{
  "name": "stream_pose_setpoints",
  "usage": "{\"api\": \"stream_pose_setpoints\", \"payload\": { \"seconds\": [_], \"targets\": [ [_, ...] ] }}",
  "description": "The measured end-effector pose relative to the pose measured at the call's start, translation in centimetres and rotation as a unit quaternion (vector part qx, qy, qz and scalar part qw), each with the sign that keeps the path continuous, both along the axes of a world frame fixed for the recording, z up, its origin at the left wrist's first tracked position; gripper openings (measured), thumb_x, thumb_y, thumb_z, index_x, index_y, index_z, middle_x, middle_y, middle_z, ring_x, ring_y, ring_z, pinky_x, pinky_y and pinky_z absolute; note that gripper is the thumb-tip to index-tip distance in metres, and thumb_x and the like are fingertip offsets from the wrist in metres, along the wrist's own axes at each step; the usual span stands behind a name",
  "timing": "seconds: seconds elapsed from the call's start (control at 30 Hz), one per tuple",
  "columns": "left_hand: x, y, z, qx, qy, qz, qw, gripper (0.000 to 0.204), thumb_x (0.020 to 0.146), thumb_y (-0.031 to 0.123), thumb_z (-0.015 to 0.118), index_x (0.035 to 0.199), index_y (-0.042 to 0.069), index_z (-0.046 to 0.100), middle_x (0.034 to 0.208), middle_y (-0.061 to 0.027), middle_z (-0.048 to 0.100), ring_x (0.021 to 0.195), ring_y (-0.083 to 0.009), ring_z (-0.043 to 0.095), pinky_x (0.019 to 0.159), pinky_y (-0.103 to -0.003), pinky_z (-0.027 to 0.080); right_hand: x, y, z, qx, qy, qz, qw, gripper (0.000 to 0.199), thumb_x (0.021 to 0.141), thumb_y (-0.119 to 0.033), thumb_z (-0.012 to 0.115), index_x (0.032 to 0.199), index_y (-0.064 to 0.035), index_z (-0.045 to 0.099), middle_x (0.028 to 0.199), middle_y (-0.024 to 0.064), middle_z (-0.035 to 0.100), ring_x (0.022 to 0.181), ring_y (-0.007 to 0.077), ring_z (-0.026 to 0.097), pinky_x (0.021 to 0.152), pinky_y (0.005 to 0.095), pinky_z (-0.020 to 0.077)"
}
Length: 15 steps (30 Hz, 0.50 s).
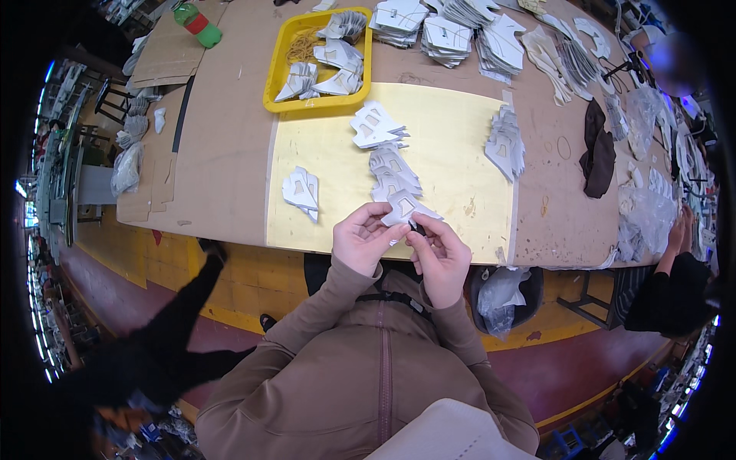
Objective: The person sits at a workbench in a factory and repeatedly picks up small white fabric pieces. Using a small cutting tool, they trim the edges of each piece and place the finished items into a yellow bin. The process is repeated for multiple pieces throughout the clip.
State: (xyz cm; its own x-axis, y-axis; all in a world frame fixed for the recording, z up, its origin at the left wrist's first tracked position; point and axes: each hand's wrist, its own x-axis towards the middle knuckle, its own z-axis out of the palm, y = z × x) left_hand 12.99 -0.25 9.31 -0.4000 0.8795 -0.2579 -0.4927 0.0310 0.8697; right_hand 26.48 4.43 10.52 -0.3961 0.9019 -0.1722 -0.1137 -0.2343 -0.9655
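Note:
Near the table's front edge, my left hand pinches a white cut piece with a window-like opening in it. My right hand is closed at the piece's lower right side. A small dark object shows between its thumb and forefinger; its kind is hard to make out. Just beyond my hands, fanned white cut pieces lie in a row, with another fanned group farther up. A small pile of similar pieces lies left, and a long overlapping stack lies right.
A yellow tray at the back holds bundled pieces and rubber bands. Tied white stacks stand beside it. A green bottle lies far left; dark brown cloth lies right. A bin stands below the edge. People are on both sides.

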Motion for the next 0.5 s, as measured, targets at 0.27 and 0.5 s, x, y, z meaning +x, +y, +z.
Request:
{"api": "stream_pose_setpoints", "payload": {
  "seconds": [0.27, 0.5],
  "targets": [
    [0.4, -0.2, 0.4, 0.007, 0.017, 0.018, 1.0, 0.034, 0.086, -0.009, 0.068, 0.116, -0.013, 0.052, 0.107, -0.0146, 0.062, 0.099, -0.0144, 0.063, 0.086, -0.025, 0.054, -0.3, 1.1, -0.6, 0.381, -0.162, -0.009, 0.91, 0.04, 0.079, 0.007, 0.069, 0.117, -0.0035, 0.07, 0.085, 0.0103, 0.063, 0.067, 0.0187, 0.058, 0.059, 0.0291, 0.0484],
    [0.4, -0.3, 0.5, 0.015, 0.044, 0.003, 0.999, 0.034, 0.088, -0.007, 0.066, 0.118, -0.014, 0.052, 0.109, -0.0151, 0.064, 0.099, -0.0141, 0.064, 0.087, -0.025, 0.053, 0.1, 1.4, -0.5, 0.408, -0.188, 0.006, 0.894, 0.038, 0.079, 0.006, 0.068, 0.116, -0.0028, 0.07, 0.086, 0.0109, 0.062, 0.069, 0.0229, 0.058, 0.061, 0.0317, 0.0484]
  ]
}}
